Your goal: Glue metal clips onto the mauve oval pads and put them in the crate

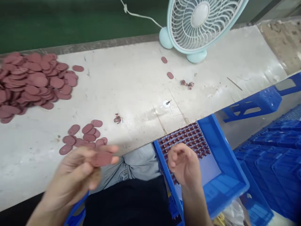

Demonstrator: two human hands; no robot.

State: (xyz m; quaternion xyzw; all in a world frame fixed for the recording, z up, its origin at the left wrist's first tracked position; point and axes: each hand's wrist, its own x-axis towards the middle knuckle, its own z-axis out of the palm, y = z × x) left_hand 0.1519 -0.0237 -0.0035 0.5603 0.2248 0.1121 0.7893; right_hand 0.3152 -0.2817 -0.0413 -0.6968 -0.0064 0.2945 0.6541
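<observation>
Between the fingers and thumb of my left hand (77,172) is a reddish-brown oval disc (102,159), held above the table's front edge. Just behind it lies a small group of similar discs (89,137). My right hand (184,163) is loosely curled over a blue crate (231,171) at my right, with a gap inside the fingers and nothing visible in them. Rows of small dark reddish pieces with light bits (185,138) fill part of the crate's floor; my right hand hides some of them.
A large pile of discs (35,78) covers the far left of the white table (122,78). A light-blue fan (199,18) stands at the back. Small dark clusters (118,118) and a white bottle with a dark tip (166,104) are on the table. Blue crates (275,163) stack at right.
</observation>
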